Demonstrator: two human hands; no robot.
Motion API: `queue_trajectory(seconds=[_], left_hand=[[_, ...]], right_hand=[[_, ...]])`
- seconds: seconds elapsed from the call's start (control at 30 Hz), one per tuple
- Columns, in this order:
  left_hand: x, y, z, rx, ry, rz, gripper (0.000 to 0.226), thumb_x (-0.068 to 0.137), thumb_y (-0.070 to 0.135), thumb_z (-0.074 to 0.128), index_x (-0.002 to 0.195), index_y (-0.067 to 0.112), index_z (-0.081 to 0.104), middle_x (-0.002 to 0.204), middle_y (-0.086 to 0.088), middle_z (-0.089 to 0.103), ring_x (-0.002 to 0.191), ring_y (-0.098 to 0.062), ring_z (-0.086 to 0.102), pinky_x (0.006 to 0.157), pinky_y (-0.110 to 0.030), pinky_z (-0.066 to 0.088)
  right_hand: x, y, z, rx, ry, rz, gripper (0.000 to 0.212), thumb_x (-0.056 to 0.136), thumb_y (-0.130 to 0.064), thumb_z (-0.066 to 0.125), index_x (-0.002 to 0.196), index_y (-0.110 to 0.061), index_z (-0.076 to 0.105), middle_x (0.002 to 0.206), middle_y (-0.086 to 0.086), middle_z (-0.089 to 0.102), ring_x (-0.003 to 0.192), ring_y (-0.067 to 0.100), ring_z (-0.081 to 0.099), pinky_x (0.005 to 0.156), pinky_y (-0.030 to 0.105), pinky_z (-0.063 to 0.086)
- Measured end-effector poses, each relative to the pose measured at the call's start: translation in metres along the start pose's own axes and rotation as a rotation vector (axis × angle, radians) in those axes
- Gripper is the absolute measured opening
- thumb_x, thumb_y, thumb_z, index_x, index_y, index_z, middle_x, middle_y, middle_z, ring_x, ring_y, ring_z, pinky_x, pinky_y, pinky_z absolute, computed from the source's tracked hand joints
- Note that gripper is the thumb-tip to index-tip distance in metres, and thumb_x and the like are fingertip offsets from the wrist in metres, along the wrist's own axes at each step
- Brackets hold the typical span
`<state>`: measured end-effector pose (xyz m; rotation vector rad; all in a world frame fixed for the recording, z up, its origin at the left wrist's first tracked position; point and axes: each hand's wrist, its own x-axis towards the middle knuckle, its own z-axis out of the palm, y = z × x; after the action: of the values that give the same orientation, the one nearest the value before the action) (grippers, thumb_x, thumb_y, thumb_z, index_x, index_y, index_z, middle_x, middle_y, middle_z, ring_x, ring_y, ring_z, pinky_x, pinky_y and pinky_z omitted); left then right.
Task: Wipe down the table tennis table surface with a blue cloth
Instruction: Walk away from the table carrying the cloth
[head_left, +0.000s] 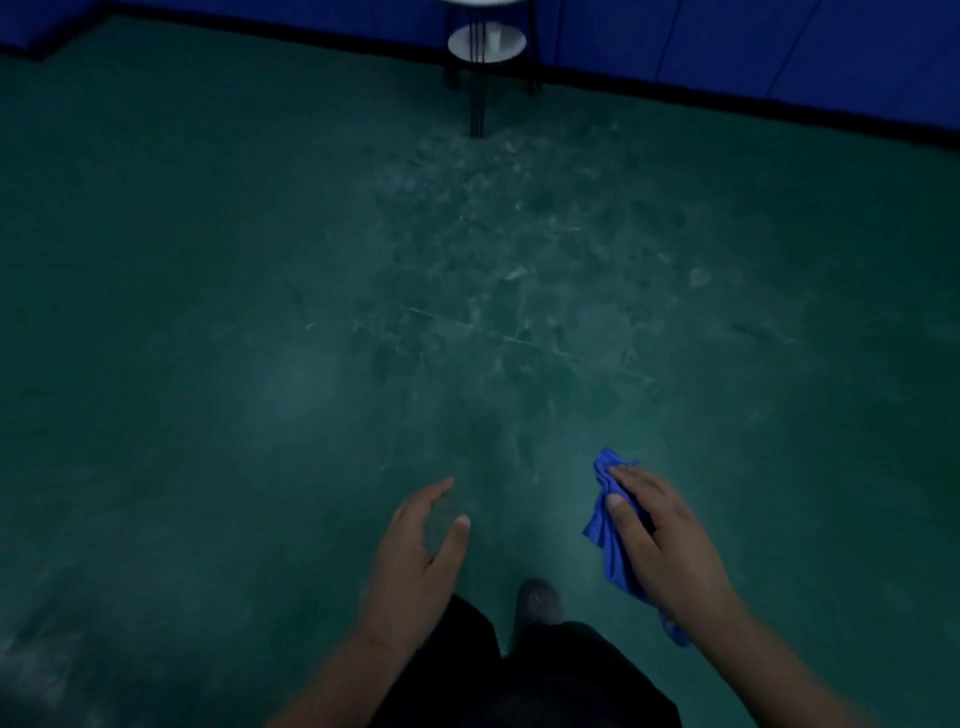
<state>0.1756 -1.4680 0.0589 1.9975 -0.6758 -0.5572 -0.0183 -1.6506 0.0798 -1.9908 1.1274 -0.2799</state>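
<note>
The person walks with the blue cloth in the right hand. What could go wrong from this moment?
1. The blue cloth is only loosely bunched in the right hand, with a long end hanging below; it might slip out.
2. The green floor ahead is scuffed and dusty, so a dropped cloth would probably pick up dirt.
3. A black stand is ahead by the wall; the person could bump it.

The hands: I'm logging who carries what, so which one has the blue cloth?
The right hand grips the blue cloth, which hangs bunched under its fingers. The left hand holds nothing, its fingers loosely spread.
</note>
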Motion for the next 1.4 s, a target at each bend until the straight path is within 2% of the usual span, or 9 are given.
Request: queue_trajectory(seconds=[0.13, 0.23, 0.3, 0.47, 0.77, 1.0, 1.17, 1.27, 1.4], left_hand=[[0.122, 0.017, -0.007, -0.055, 0.108, -0.061, 0.034, 0.094, 0.029, 0.067, 0.121, 0.045, 0.054, 0.125, 0.028, 0.055, 0.12, 0.004, 0.053, 0.103, -0.008, 0.034], [0.208, 0.008, -0.009, -0.122, 0.157, -0.118, 0.031, 0.095, 0.031, 0.066, 0.121, 0.044, 0.056, 0.128, 0.021, 0.059, 0.123, -0.001, 0.055, 0.108, -0.026, 0.039], [0.268, 0.0, -0.012, -0.143, 0.166, -0.131, 0.034, 0.094, 0.027, 0.065, 0.12, 0.046, 0.055, 0.129, 0.016, 0.061, 0.123, -0.002, 0.056, 0.109, -0.028, 0.04], [0.447, 0.004, -0.03, -0.171, 0.191, -0.145, 0.035, 0.093, 0.022, 0.07, 0.123, 0.035, 0.059, 0.128, 0.009, 0.064, 0.12, -0.003, 0.058, 0.109, -0.033, 0.043], [0.771, 0.08, -0.039, -0.153, 0.027, 0.022, 0.037, 0.095, 0.025, 0.067, 0.127, 0.038, 0.056, 0.129, 0.012, 0.061, 0.121, 0.001, 0.056, 0.098, -0.011, 0.041], [0.969, 0.088, 0.0, -0.137, 0.027, -0.116, 0.038, 0.094, 0.017, 0.067, 0.124, 0.039, 0.056, 0.128, 0.008, 0.063, 0.12, -0.003, 0.058, 0.107, -0.035, 0.046], [1.111, 0.137, -0.007, -0.13, 0.038, -0.05, 0.044, 0.085, 0.047, 0.064, 0.126, 0.032, 0.059, 0.127, 0.007, 0.064, 0.119, -0.004, 0.06, 0.106, -0.026, 0.044], [1.203, 0.163, -0.023, -0.123, 0.082, -0.027, 0.043, 0.087, 0.037, 0.063, 0.128, 0.024, 0.061, 0.126, 0.007, 0.064, 0.118, -0.004, 0.06, 0.101, -0.015, 0.043], [1.311, 0.17, -0.027, -0.145, 0.119, -0.033, 0.045, 0.089, 0.031, 0.062, 0.131, 0.014, 0.062, 0.128, 0.004, 0.064, 0.119, -0.003, 0.06, 0.104, -0.019, 0.043]], right_hand=[[0.141, -0.038, -0.011, -0.028, -0.034, -0.084, 0.033, 0.1, -0.026, 0.057, 0.131, -0.019, 0.065, 0.132, -0.013, 0.056, 0.119, -0.007, 0.045, 0.097, -0.005, 0.021], [0.245, -0.062, 0.0, -0.031, -0.051, -0.117, 0.035, 0.1, -0.03, 0.055, 0.132, -0.021, 0.064, 0.134, -0.015, 0.055, 0.124, -0.002, 0.047, 0.1, 0.008, 0.028], [0.31, -0.078, 0.015, -0.03, -0.059, -0.113, 0.035, 0.1, -0.031, 0.055, 0.133, -0.022, 0.063, 0.135, -0.014, 0.055, 0.124, -0.001, 0.047, 0.102, 0.014, 0.03], [0.461, -0.132, 0.041, -0.032, -0.07, -0.068, 0.033, 0.098, -0.027, 0.059, 0.129, -0.02, 0.066, 0.129, -0.012, 0.058, 0.123, 0.008, 0.053, 0.096, -0.003, 0.024], [0.715, -0.206, 0.015, 0.007, 0.093, 0.011, 0.033, 0.099, -0.026, 0.057, 0.13, -0.018, 0.065, 0.13, -0.012, 0.058, 0.118, -0.003, 0.048, 0.1, 0.014, 0.03], [0.929, -0.215, 0.024, 0.051, 0.075, 0.074, 0.039, 0.098, -0.036, 0.053, 0.131, -0.02, 0.065, 0.133, -0.008, 0.06, 0.125, 0.01, 0.054, 0.107, 0.028, 0.038], [1.088, -0.268, 0.007, 0.039, 0.015, 0.029, 0.038, 0.099, -0.034, 0.053, 0.133, -0.02, 0.063, 0.131, -0.011, 0.057, 0.122, 0.008, 0.053, 0.101, 0.02, 0.034], [1.179, -0.303, -0.002, 0.021, 0.004, -0.024, 0.036, 0.101, -0.033, 0.053, 0.134, -0.022, 0.062, 0.131, -0.014, 0.055, 0.12, 0.0, 0.048, 0.097, 0.012, 0.031], [1.292, -0.335, 0.003, 0.018, -0.006, -0.065, 0.039, 0.101, -0.037, 0.051, 0.135, -0.021, 0.061, 0.135, -0.011, 0.055, 0.123, 0.004, 0.051, 0.101, 0.018, 0.034]])
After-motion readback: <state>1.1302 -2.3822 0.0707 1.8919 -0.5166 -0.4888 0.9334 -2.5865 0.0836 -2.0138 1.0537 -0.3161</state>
